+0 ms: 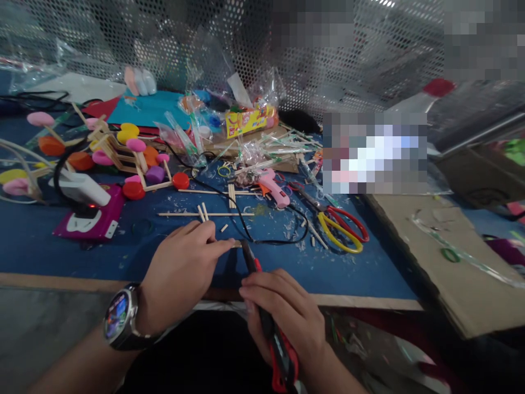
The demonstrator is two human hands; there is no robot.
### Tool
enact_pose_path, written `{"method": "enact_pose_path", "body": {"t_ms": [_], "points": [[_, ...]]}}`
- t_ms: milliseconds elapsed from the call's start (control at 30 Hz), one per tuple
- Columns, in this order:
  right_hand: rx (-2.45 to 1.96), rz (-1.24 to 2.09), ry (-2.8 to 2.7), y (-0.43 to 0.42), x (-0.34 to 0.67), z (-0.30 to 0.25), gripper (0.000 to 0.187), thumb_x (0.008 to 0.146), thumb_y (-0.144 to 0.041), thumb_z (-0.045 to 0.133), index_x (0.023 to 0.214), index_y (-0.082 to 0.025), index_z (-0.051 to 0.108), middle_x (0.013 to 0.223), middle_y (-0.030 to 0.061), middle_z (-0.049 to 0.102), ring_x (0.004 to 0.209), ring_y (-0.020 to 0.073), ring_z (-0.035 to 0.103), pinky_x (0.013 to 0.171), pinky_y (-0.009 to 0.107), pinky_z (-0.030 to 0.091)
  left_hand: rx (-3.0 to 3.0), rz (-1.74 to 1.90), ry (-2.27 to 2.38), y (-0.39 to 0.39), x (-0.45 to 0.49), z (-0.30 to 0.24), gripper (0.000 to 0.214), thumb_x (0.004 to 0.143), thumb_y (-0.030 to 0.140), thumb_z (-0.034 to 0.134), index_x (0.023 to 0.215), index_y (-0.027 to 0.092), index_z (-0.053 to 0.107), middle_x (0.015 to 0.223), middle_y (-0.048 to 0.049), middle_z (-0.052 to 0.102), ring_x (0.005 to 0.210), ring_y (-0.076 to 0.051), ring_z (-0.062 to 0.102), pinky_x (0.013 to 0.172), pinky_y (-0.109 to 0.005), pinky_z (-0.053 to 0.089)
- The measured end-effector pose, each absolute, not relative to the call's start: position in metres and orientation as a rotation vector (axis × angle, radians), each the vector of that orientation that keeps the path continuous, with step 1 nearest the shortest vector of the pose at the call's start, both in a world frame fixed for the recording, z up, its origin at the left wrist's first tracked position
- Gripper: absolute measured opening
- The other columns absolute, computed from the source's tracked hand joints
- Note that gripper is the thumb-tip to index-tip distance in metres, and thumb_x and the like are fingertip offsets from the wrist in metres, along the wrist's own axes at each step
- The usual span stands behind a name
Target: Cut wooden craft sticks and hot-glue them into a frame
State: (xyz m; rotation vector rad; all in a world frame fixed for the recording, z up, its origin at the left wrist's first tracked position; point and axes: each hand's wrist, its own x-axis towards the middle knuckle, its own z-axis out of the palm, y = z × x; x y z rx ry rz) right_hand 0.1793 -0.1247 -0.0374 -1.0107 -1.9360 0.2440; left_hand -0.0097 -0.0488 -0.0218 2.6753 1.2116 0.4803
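Observation:
My left hand (186,254), with a watch at the wrist, rests low over the blue tabletop. Its fingers are closed, and two short wooden sticks (203,212) poke up beyond them. The outstretched index finger presses on a small wooden piece (238,245). My right hand (283,306) is wrapped round a red-and-black utility knife (283,353), whose dark narrow tip meets the wooden piece by that fingertip. Just beyond lie a long wooden stick (180,214), a short offcut (224,227) and a pink glue gun (274,187) with its black cord.
Red-and-yellow scissors (342,227) lie right of the cord. A purple power socket (92,219) with a white plug stands left, before a stick model (123,150) with coloured caps. Plastic-wrapped sticks (283,145) are heaped behind. Cardboard (447,273) covers the right side.

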Motion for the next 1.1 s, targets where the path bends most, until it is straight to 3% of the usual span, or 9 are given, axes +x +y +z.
{"method": "enact_pose_path", "body": {"t_ms": [433,700,900,1100], "points": [[-0.957,0.277,-2.086,-0.1181,0.1828,-0.0311,0.024,0.082,0.002,0.051,0.092,-0.018,0.059,0.078,0.0049,0.068,0.069,0.016,0.061,0.061,0.03,0.052,2.696,0.473,1.222,-0.0492,-0.0082,-0.0235,0.043,0.087,0.002,0.055,0.118,0.025,0.074,0.086,-0.0043,0.061,0.083,-0.022,0.061,0.07,-0.036,0.052],[-0.942,0.288,-2.175,-0.1195,0.1815,-0.0316,0.025,0.084,0.001,0.052,0.099,-0.016,0.063,0.085,0.0064,0.074,0.074,0.0175,0.066,0.066,0.033,0.053,2.726,0.44,1.214,-0.0498,-0.0073,-0.0232,0.036,0.09,0.008,0.058,0.118,0.024,0.074,0.087,-0.0045,0.061,0.082,-0.022,0.06,0.071,-0.035,0.051],[-0.954,0.286,-2.246,-0.1206,0.179,-0.0333,0.02,0.086,0.0,0.052,0.084,-0.018,0.061,0.074,0.0032,0.068,0.063,0.0165,0.057,0.057,0.032,0.043,2.746,0.437,1.197,-0.0498,-0.0071,-0.025,0.035,0.094,0.009,0.052,0.119,0.022,0.072,0.088,-0.005,0.06,0.082,-0.022,0.059,0.07,-0.035,0.05],[-0.932,0.32,-2.264,-0.1181,0.1814,-0.0301,0.021,0.092,-0.002,0.048,0.083,-0.017,0.059,0.075,0.0045,0.068,0.063,0.0159,0.054,0.058,0.032,0.041,2.798,0.433,1.167,-0.05,-0.0065,-0.0253,0.032,0.094,0.009,0.052,0.116,0.02,0.072,0.087,-0.0051,0.06,0.081,-0.022,0.058,0.069,-0.036,0.05]]}}
